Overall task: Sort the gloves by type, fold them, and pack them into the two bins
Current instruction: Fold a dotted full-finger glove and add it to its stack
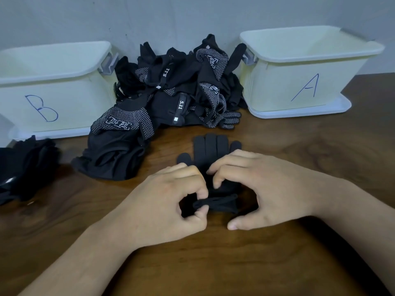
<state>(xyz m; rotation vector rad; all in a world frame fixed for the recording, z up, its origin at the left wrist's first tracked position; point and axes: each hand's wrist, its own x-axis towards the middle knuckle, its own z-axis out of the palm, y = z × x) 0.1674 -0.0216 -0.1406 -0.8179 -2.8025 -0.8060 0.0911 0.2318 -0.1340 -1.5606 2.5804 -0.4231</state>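
While the plain black knitted glove [210, 146] lies flat on the brown wooden worktop [213, 263], tips pointing away from the person, its bunched cuff [220, 204] sits nearest them; the left hand [171, 201] pinches the cuff's left end, thumb and fingers [198, 190] clenched on the cloth; the right hand [263, 189] arches over the glove's palm, bent fingertips down on it and thumb on the wood, though whether it grasps cloth I cannot tell. To fold well, I would pin the palm, bring the cuff straight over toward the tips, and square the edges before letting go. Beyond lies a heap of black dotted and strapped gloves [175, 90], between the pale plastic bin marked B [70, 99] and its twin marked A [277, 82].
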